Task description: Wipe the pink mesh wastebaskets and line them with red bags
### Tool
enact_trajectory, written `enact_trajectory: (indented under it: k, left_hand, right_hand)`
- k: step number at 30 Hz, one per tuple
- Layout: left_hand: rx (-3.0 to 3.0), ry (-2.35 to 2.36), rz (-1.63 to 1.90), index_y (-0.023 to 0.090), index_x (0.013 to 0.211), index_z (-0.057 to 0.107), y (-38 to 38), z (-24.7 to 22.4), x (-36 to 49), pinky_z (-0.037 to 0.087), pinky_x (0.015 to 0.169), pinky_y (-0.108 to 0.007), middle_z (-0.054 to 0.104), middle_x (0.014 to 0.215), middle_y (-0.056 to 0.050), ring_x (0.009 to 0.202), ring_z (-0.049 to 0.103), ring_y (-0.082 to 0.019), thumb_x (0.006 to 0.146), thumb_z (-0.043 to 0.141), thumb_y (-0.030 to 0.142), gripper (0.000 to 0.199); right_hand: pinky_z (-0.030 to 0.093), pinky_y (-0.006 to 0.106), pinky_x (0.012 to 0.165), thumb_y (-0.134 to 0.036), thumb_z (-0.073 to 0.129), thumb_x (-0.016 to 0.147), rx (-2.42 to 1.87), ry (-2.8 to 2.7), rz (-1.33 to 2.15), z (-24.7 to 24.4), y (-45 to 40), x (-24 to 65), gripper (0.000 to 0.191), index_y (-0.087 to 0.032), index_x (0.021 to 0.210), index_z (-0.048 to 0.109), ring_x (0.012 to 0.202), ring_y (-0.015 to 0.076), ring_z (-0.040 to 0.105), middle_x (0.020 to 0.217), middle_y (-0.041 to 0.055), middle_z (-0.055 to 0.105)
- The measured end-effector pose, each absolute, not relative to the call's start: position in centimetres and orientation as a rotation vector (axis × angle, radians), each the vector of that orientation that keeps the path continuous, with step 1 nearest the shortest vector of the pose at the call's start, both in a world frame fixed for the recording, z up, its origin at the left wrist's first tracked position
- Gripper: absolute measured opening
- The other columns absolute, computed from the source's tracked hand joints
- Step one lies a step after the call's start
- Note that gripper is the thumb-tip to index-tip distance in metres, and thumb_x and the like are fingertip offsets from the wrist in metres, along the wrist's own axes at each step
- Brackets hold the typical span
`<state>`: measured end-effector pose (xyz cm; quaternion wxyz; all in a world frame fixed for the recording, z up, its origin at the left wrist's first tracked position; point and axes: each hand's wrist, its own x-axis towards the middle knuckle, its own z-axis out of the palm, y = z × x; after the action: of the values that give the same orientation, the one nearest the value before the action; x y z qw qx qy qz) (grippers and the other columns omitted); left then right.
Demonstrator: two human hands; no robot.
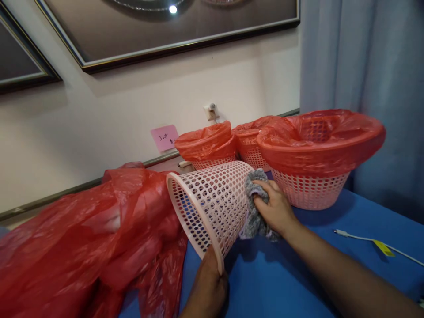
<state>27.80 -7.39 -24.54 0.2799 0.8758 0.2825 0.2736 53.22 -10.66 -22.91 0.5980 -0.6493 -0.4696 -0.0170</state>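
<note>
A pale pink perforated basket (218, 194) is tipped on its side above the blue table, its open mouth facing left and toward me. My left hand (210, 282) grips the lower part of its rim; some of the fingers are hidden inside. At the basket's base, my right hand (273, 205) is closed on a grey fluffy cloth (255, 216), which touches the basket's right end.
Red plastic bags (132, 234) lie heaped at the left. Three baskets lined with red bags, the nearest a wide one (311, 190), stand by the wall. A white cable (361, 238) with a yellow tag crosses the blue table (271, 278) at the right.
</note>
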Motion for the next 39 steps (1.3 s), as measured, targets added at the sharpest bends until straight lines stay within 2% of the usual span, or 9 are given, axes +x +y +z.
enact_trajectory:
  k: [4, 8, 13, 19, 23, 27, 31, 34, 39]
  left_hand:
    - [2.318, 0.818, 0.68, 0.023, 0.151, 0.058, -7.3, -25.6, 27.2, 0.041, 0.123, -0.057, 0.063, 0.152, -0.012, 0.144, 0.056, -0.035, 0.077, 0.06, 0.006, 0.076]
    - [2.104, 0.83, 0.899, 0.023, 0.155, 0.051, -8.1, -25.5, 26.9, 0.042, 0.123, -0.057, 0.06, 0.155, -0.014, 0.144, 0.056, -0.036, 0.088, 0.071, 0.026, 0.069]
    - [1.854, 0.826, 1.068, 0.026, 0.144, 0.061, -8.8, -24.3, 26.6, 0.052, 0.116, -0.05, 0.068, 0.147, -0.012, 0.135, 0.064, -0.034, 0.094, 0.071, 0.041, 0.053]
    - [1.961, 0.729, 1.04, 0.029, 0.145, 0.06, -9.3, -24.0, 26.9, 0.058, 0.108, -0.043, 0.071, 0.141, -0.009, 0.127, 0.069, -0.03, 0.097, 0.067, 0.039, 0.049]
    - [2.085, 0.594, 0.927, 0.027, 0.136, 0.07, -9.4, -23.6, 27.2, 0.059, 0.106, -0.045, 0.076, 0.132, -0.009, 0.119, 0.073, -0.032, 0.095, 0.068, 0.041, 0.043]
    - [2.041, 0.685, 0.909, 0.024, 0.135, 0.071, -8.9, -23.6, 27.3, 0.049, 0.118, -0.051, 0.074, 0.135, -0.011, 0.128, 0.068, -0.033, 0.099, 0.057, 0.034, 0.04]
    - [2.115, 0.762, 0.896, 0.026, 0.137, 0.071, -8.2, -24.4, 26.8, 0.041, 0.123, -0.057, 0.072, 0.139, -0.01, 0.137, 0.062, -0.035, 0.092, 0.062, 0.027, 0.046]
    - [2.169, 0.767, 0.881, 0.027, 0.139, 0.07, -7.7, -24.7, 26.5, 0.043, 0.122, -0.057, 0.072, 0.141, -0.009, 0.136, 0.062, -0.035, 0.09, 0.062, 0.023, 0.05]
    - [2.237, 0.708, 0.882, 0.026, 0.142, 0.068, -7.4, -24.6, 26.8, 0.044, 0.121, -0.053, 0.07, 0.143, -0.009, 0.135, 0.063, -0.034, 0.09, 0.061, 0.019, 0.053]
  right_hand:
    - [0.057, 0.054, 0.104, -0.025, 0.058, 0.088, -1.461, -1.089, -0.025, -22.6, -10.5, 53.8, 0.043, -0.025, 0.129, 0.068, 0.117, 0.031, 0.068, 0.126, 0.0109, 0.064]
    - [0.056, 0.05, 0.107, -0.016, 0.062, 0.082, -1.247, -1.388, -0.075, -22.8, -12.2, 50.8, 0.054, -0.026, 0.135, 0.063, 0.13, 0.0312, 0.062, 0.144, 0.0126, 0.054]
    - [0.061, 0.049, 0.098, -0.012, 0.061, 0.077, -1.201, -1.553, -0.043, -22.8, -13.2, 49.3, 0.061, -0.026, 0.137, 0.06, 0.121, 0.0303, 0.066, 0.145, 0.0139, 0.052]
    - [0.063, 0.045, 0.09, -0.024, 0.064, 0.08, -0.88, -1.723, -0.251, -22.7, -14.1, 48.5, 0.058, -0.022, 0.138, 0.058, 0.113, 0.0303, 0.069, 0.141, 0.0169, 0.052]
    - [0.064, 0.041, 0.08, -0.033, 0.065, 0.083, -0.72, -1.834, -0.329, -23.1, -14.4, 47.3, 0.053, -0.022, 0.135, 0.062, 0.102, 0.0273, 0.071, 0.137, 0.017, 0.056]
    - [0.06, 0.047, 0.101, -0.022, 0.062, 0.082, -1.147, -1.43, -0.253, -23.3, -12.6, 49.7, 0.051, -0.025, 0.133, 0.065, 0.122, 0.0299, 0.066, 0.142, 0.0132, 0.057]
    - [0.054, 0.056, 0.107, -0.026, 0.057, 0.087, -1.497, -1.006, -0.087, -23.4, -10.0, 53.8, 0.04, -0.025, 0.125, 0.07, 0.115, 0.0309, 0.068, 0.12, 0.0109, 0.066]
    - [0.053, 0.058, 0.106, -0.031, 0.057, 0.088, -1.514, -0.936, -0.032, -23.5, -9.3, 54.6, 0.037, -0.024, 0.121, 0.071, 0.113, 0.0318, 0.068, 0.113, 0.0099, 0.067]
    - [0.055, 0.049, 0.108, -0.019, 0.058, 0.087, -1.296, -1.168, -0.044, -23.4, -10.6, 51.8, 0.045, -0.026, 0.13, 0.065, 0.12, 0.0275, 0.066, 0.127, 0.0099, 0.063]
